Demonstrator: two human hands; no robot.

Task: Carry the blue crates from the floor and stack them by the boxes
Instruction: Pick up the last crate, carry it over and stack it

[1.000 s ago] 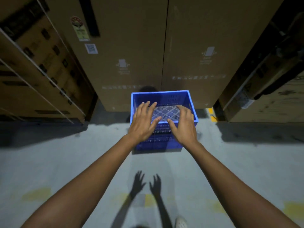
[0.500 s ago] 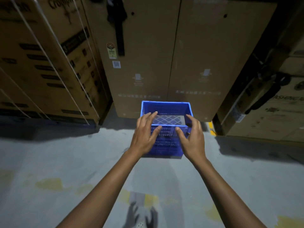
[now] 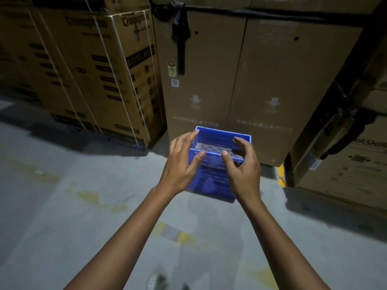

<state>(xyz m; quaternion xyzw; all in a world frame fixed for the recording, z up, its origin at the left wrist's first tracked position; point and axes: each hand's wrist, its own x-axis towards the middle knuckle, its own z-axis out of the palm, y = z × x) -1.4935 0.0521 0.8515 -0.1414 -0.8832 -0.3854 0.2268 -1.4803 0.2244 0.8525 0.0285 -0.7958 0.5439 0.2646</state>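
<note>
A single blue crate (image 3: 217,164) sits on the concrete floor (image 3: 62,206), tucked close against the foot of the tall cardboard boxes (image 3: 240,84) at the far side, which is where the task wants the stack to stand. Both hands hover over its near rim with nothing in them: the left hand (image 3: 181,164) is spread wide with fingers splayed, the right hand (image 3: 243,168) is loosely curled with thumb and fingers apart. Neither appears to grip the plastic. The strapped Crompton cartons (image 3: 100,76) stand to the left, so the crate fills the gap in front of the plain boxes.
</note>
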